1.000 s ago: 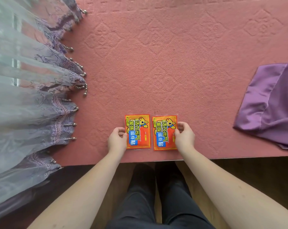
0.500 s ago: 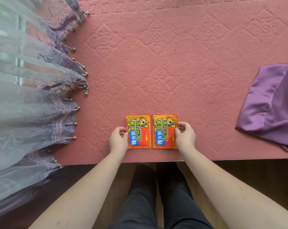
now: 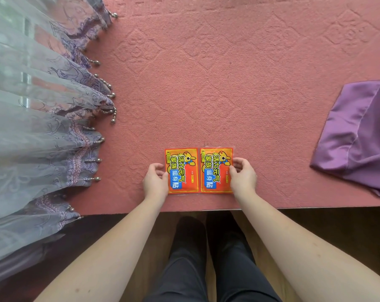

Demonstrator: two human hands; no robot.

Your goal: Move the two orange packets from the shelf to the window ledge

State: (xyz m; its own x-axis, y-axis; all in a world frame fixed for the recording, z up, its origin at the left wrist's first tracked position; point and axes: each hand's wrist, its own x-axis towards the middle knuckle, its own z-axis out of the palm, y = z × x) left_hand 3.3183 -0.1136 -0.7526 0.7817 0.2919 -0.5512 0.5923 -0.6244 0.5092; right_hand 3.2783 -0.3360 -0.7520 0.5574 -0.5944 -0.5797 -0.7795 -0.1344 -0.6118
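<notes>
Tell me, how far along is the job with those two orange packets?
Nearly finished, it seems. Both flat orange foil packets, left packet and right packet, lie side by side near the front edge of the pink textured covering by the sheer curtain, presumably the window ledge. The left hand and right hand touch their outer edges, apparently squaring them. What's left: letting go.

Both forearms are bare from the bottom edge of the view up to the wrists, with no sleeve, watch, bracelet or ring showing. The left hand and the right hand are bare too, without gloves. Below them the legs wear dark grey, nearly black trousers, plain and unpatterned, with soft lengthwise folds.
</notes>
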